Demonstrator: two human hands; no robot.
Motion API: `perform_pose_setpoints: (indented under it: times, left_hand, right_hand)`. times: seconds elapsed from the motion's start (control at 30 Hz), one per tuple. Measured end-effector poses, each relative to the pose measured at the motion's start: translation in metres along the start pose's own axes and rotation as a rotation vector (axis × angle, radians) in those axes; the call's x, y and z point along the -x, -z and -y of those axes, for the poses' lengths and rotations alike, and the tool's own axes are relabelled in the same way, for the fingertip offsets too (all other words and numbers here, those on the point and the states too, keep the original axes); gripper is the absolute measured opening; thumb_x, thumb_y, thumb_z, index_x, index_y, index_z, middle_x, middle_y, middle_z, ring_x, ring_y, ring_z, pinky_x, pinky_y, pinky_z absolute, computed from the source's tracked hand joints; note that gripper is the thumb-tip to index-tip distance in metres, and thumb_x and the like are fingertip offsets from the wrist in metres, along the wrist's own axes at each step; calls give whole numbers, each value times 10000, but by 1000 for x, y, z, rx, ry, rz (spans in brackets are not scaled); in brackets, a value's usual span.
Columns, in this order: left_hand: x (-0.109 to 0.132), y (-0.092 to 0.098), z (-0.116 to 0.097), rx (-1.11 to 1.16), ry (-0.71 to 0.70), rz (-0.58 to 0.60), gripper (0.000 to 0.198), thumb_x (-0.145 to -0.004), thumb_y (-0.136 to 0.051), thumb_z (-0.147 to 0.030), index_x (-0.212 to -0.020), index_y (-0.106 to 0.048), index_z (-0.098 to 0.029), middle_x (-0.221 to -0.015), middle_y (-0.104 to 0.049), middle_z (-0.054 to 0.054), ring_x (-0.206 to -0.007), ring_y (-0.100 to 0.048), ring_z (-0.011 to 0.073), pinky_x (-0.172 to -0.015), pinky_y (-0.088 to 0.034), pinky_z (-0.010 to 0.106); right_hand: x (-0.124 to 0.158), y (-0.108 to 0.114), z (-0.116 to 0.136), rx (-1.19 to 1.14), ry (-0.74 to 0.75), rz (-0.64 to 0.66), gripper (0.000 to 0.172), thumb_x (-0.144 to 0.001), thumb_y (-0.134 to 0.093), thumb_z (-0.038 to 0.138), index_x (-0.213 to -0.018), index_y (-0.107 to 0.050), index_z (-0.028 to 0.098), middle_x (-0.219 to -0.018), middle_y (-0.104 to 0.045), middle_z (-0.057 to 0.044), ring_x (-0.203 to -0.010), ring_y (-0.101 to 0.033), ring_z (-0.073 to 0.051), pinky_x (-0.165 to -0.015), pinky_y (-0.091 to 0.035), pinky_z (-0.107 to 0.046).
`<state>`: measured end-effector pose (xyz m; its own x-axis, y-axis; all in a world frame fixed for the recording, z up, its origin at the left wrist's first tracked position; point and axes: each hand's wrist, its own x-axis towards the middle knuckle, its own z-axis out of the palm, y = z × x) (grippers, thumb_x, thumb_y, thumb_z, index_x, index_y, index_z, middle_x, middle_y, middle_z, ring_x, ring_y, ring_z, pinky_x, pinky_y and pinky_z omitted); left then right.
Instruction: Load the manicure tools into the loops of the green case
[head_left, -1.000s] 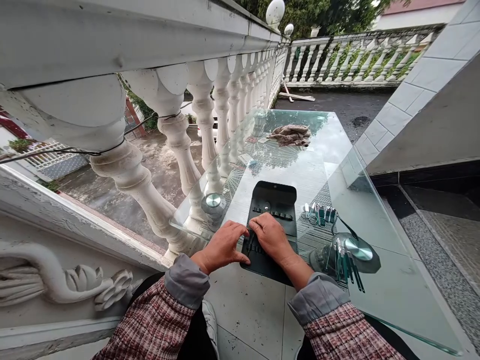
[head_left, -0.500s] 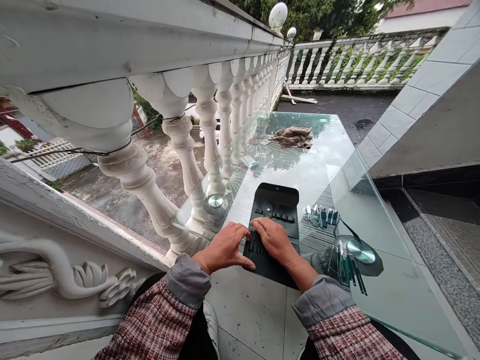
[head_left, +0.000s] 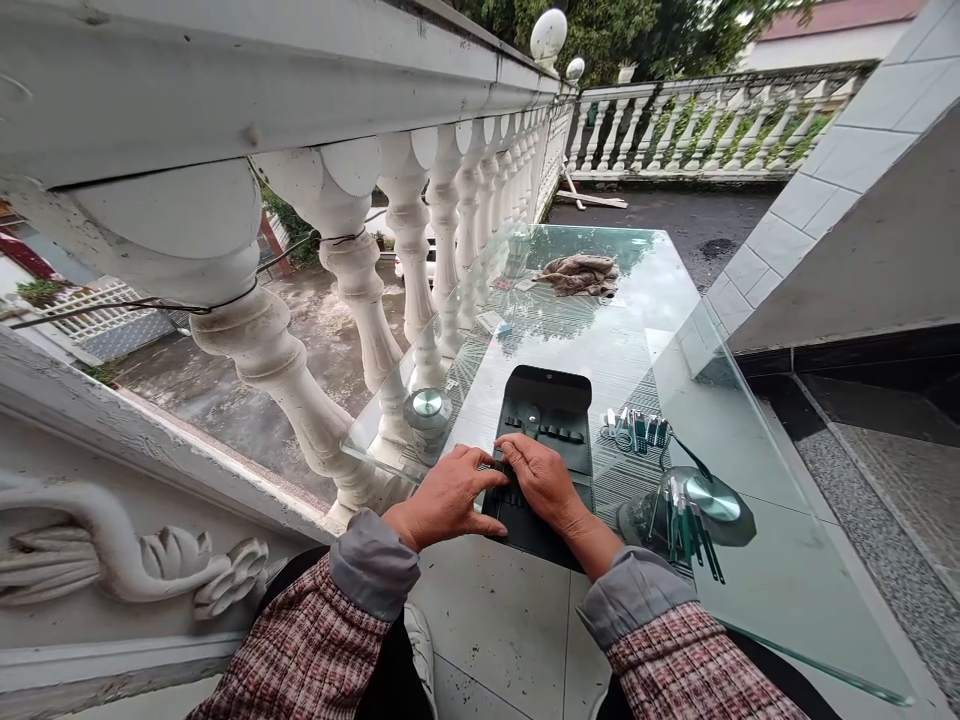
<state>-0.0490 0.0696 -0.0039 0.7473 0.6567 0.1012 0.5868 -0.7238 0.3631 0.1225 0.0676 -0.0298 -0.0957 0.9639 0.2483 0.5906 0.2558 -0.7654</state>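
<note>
Black tool case (head_left: 546,400): flat on glass table (head_left: 637,330), near end under both hands, long axis pointing away. Left hand (head_left: 446,497) and right hand (head_left: 546,481) fingertips together, pinching a small dark tool at the case's left edge. Loose metal tools (head_left: 637,430) right of right hand. Clear glass beyond; balustrade (head_left: 405,240) close left.

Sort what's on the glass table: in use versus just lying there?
In use: black tool case, open flat; left hand and right hand both rest on it, fingers meeting at its elastic loops.

Lying about: small metal tools right of the case; loose implements nearer the edge; crumpled cloth at the far end.
</note>
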Motion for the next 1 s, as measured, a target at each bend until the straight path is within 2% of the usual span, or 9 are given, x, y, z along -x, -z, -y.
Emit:
perform_pose_setpoints:
  times: [0.1,0.23,0.4,0.53,0.63,0.7,0.83,0.93,1.0]
  left_hand:
    - [0,1,-1,-12,-5,6,544,-587,-781,-497,-1029,-623,-222,-1101,-534,86,-1001,-475,259,-879,-422,370]
    - [-1,2,-1,-20,-6,-1,519,-591,-791,-461,-1020,-616,-227,-1098,-526,81,-1002,-473,259,-867,-429,373]
    - [-2,-3,1,-32,-21,-45,552,-595,-758,-535,-1032,-609,-233,-1119,-511,85,-1011,-466,264,-882,-421,398]
    - [-2,-4,0,-49,-16,-47,623,-622,-739,-540,-1145,-563,-250,-1131,-507,93,-1004,-470,270,-864,-433,403]
    - [-2,-4,-2,-73,-12,-29,657,-628,-729,-549,-1190,-538,-267,-1147,-501,94,-1011,-472,271,-861,-438,400]
    - [-2,-3,-4,-90,-5,-23,660,-625,-722,-563,-1184,-546,-259,-1148,-502,99,-1022,-469,276,-873,-434,405]
    - [-4,-4,-6,-111,-2,-35,671,-629,-715,-569,-1191,-542,-246,-1155,-501,101,-1026,-471,274,-885,-430,400]
    - [-4,-4,-8,-134,6,-42,696,-601,-734,-569,-1190,-541,-253,-1147,-507,96,-1018,-480,271,-886,-430,394]
    - [-4,-4,-9,-149,12,-42,713,-594,-738,-572,-1197,-536,-251,-1146,-509,98,-1018,-484,272,-885,-431,395]
  right_hand:
    - [1,1,2,-8,-5,-6,309,-899,-334,361,-943,-609,226,-837,-660,-24,-793,-596,-168,-764,-427,-294]
    - [7,7,7,-5,44,-98,282,-895,-343,311,-938,-606,219,-918,-650,-50,-860,-594,-174,-806,-437,-300]
    - [28,23,19,15,92,-145,235,-863,-402,257,-976,-603,209,-930,-631,-69,-884,-586,-197,-796,-452,-325]
    - [41,67,11,6,-19,-246,251,-831,-458,298,-1012,-603,203,-916,-642,-67,-838,-592,-202,-772,-461,-338]
    - [50,114,-17,59,-267,-464,316,-770,-516,384,-994,-618,187,-839,-647,-60,-739,-590,-197,-720,-458,-347]
    - [58,139,-40,60,-421,-550,366,-727,-525,421,-987,-622,182,-788,-647,-53,-682,-586,-192,-664,-453,-340]
    - [76,162,-69,181,-545,-438,275,-662,-541,403,-823,-644,205,-739,-664,-37,-676,-586,-193,-633,-422,-318]
    - [84,165,-72,309,-551,-311,196,-659,-532,384,-725,-635,231,-701,-665,-14,-655,-578,-187,-602,-391,-300]
    - [85,167,-69,370,-562,-297,178,-665,-525,377,-711,-630,241,-687,-660,-6,-634,-568,-178,-572,-368,-284]
